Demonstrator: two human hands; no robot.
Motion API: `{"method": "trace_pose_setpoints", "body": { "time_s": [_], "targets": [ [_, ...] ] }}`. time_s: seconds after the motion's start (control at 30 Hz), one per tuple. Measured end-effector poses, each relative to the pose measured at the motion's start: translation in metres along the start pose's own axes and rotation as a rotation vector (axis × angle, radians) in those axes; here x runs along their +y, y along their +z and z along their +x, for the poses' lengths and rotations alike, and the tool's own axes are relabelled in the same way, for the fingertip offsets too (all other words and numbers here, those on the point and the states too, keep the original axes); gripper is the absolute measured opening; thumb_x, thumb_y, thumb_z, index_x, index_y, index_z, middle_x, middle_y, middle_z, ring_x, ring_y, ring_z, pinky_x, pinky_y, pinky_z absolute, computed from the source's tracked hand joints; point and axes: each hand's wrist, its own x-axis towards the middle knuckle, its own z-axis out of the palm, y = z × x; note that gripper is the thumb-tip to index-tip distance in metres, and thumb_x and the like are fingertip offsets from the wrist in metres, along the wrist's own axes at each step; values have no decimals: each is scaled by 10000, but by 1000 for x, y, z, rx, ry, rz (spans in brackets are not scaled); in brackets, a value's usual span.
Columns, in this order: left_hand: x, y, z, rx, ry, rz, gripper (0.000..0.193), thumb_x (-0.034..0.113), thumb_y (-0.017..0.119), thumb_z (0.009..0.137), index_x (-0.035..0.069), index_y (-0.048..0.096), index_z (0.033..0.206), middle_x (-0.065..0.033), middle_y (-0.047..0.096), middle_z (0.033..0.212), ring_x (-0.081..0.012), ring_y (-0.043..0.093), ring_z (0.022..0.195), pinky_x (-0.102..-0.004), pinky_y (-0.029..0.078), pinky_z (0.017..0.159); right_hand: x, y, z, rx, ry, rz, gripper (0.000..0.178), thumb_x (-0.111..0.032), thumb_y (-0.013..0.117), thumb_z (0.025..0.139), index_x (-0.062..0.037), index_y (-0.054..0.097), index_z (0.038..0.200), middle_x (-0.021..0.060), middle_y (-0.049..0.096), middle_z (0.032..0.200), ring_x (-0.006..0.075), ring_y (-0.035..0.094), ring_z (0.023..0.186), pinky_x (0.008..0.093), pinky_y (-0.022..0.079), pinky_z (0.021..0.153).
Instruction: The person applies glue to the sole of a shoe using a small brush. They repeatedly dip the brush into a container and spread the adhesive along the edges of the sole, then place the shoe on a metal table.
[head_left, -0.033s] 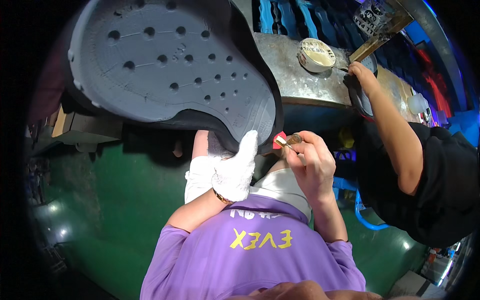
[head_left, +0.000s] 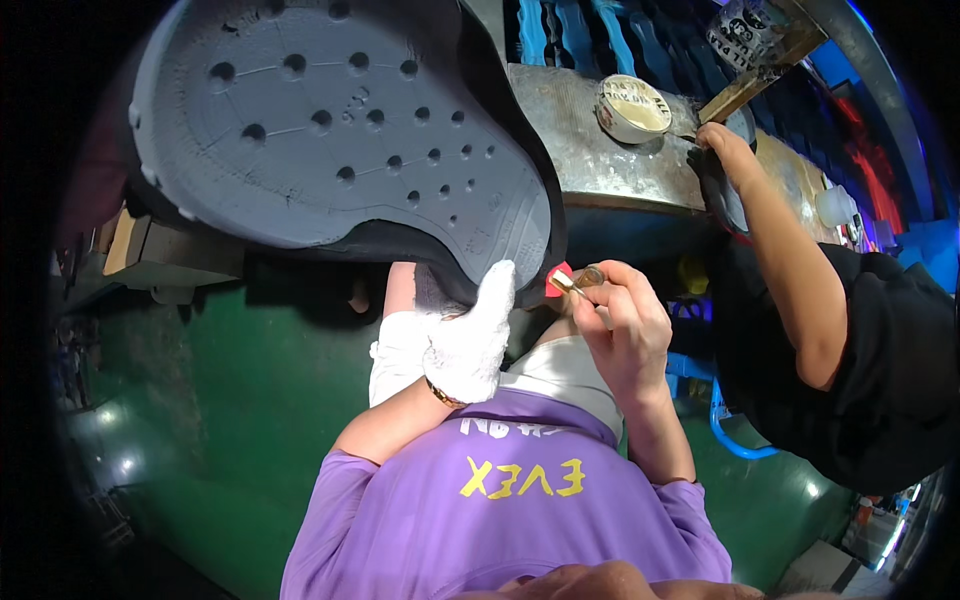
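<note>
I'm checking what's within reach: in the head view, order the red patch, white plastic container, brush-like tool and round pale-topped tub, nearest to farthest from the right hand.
1. Brush-like tool, in the right hand.
2. Red patch, just left, at the tool's tip.
3. Round pale-topped tub, ahead on the metal bench.
4. White plastic container, far to the right.

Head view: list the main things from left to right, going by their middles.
sole, gloved left hand, red patch, right hand, co-worker's hand, white cup
</note>
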Motion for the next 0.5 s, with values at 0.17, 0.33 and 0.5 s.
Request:
{"method": "trace_pose_setpoints", "body": {
  "time_s": [0.17, 0.33, 0.5],
  "targets": [
    [-5, -2, 1, -60, 117, -65, 420, 63, 777, 853, -16, 577, 1213, -86, 672, 1084, -165, 637, 946, -299, 514, 842, 3, 2, 4, 58, -15, -61, 169, -65, 772, 765, -32, 622, 835, 144, 667, 1015, 310, 662, 794, 374, 548, 662],
    [1, 0, 4, -36, -18, -44, 388, 67, 770, 861, -15, 588, 1193, -87, 682, 1064, -159, 646, 909, -297, 526, 806, 5, 4, 5, 91, 19, -52, 163, -67, 775, 759, -34, 629, 824, 142, 674, 999, 307, 660, 789, 372, 551, 661],
    [-16, -7, 9, -102, 125, 10, 343, 67, 756, 876, -13, 604, 1173, -87, 690, 1042, -150, 652, 891, -293, 530, 795, 12, 6, 4, 123, -4, -105, 155, -60, 771, 752, -31, 631, 814, 138, 674, 997, 305, 651, 797, 360, 550, 658]
  ]
}}
